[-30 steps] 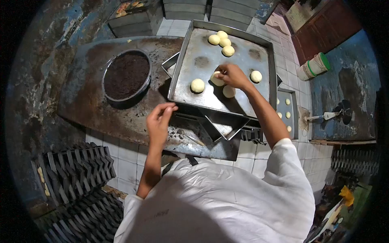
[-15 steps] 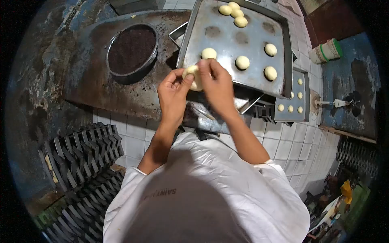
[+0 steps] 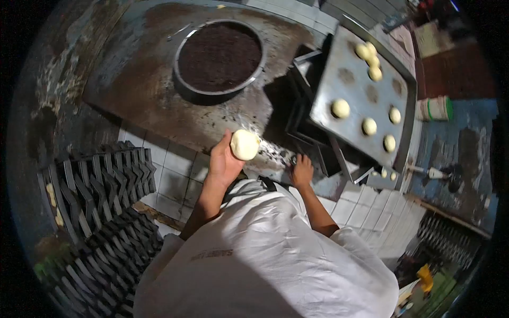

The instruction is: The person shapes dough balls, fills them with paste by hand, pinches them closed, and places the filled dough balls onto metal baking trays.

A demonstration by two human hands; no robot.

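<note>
A pale, flattened round of dough point(image 3: 245, 145) rests in my left hand point(image 3: 225, 164), against the palm and fingers, in front of the round pan. My right hand point(image 3: 302, 170) is low at the table's front edge, beside the stacked trays. Its fingers are curled down at a small dark thing on the tabletop, which I cannot make out. Behind my left hand stands a round metal pan point(image 3: 220, 91) filled with dark brown, crumbly filling point(image 3: 220, 55). To the right, a large metal tray point(image 3: 350, 103) carries several dough balls point(image 3: 369, 126), some clustered at its far end.
Dark crumbs lie on the worn table point(image 3: 143, 79) between the pan and the trays. Metal racks or stacked moulds point(image 3: 101, 185) stand low on the left. A white bucket with a green band point(image 3: 435, 108) is at the right. White tiles cover the floor point(image 3: 175, 172).
My right hand has left the dough and moved down to the table edge. The left hand keeps the dough, now flattened and in full view. The view has turned toward the pan.
</note>
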